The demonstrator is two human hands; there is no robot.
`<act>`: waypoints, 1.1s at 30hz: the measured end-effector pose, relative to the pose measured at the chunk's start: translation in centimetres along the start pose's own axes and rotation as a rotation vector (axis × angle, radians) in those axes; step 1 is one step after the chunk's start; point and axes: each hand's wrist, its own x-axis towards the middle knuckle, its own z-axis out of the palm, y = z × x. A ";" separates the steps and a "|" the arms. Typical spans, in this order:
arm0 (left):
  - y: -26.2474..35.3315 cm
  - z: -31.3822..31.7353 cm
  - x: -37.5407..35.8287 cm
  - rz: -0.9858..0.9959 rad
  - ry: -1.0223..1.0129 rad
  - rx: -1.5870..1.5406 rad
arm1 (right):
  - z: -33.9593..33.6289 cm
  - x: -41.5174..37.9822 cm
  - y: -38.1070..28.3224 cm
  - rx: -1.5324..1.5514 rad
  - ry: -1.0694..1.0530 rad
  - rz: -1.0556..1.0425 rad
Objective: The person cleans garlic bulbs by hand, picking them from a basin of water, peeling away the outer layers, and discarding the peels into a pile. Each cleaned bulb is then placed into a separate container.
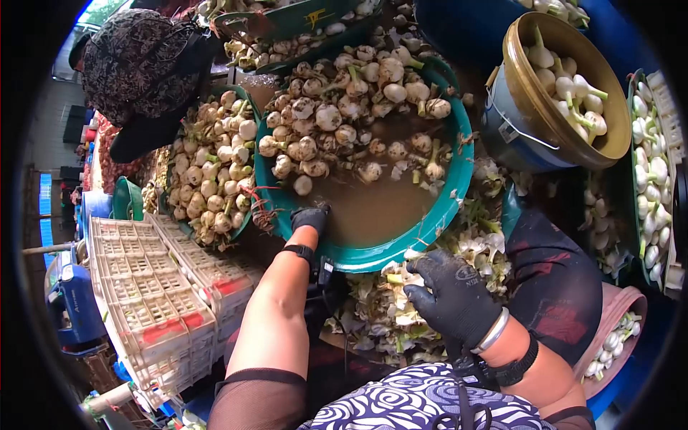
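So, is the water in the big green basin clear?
No, the water in the green basin is brown and murky, with onions piled in it.

White plastic crates (pixel 161 287), brown bowl of peeled bulbs (pixel 566 89), blue bucket (pixel 512 132), co-worker's patterned cap (pixel 140 61)

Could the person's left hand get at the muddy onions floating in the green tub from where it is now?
Probably yes. The left hand already rests on the near rim of the green tub, and only open brown water lies between it and the nearest onions; nothing blocks the way.
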 end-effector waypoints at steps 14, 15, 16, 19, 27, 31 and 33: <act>2.2 -17.3 -25.9 0.815 -0.033 -1.292 | 3.1 3.0 0.6 1.051 -0.025 0.015; 2.5 -17.4 -27.4 0.699 -0.068 -1.450 | 2.9 2.9 0.3 1.141 -0.017 -0.029; 2.6 -17.5 -28.9 0.574 -0.103 -1.605 | 2.9 2.8 0.0 1.232 -0.012 -0.071; 2.9 -15.4 -30.0 0.660 0.029 -1.868 | 1.6 1.9 -1.7 1.247 -0.035 -0.085; 5.7 -14.6 -29.5 0.683 0.155 -2.001 | 1.4 1.0 -2.2 0.847 0.232 -0.339; 5.9 -15.6 -30.0 0.686 0.153 -1.889 | 1.2 1.1 -1.9 1.231 0.118 -0.132; 5.5 -16.2 -30.3 0.696 0.150 -1.759 | 1.3 1.2 -1.5 1.310 0.075 0.000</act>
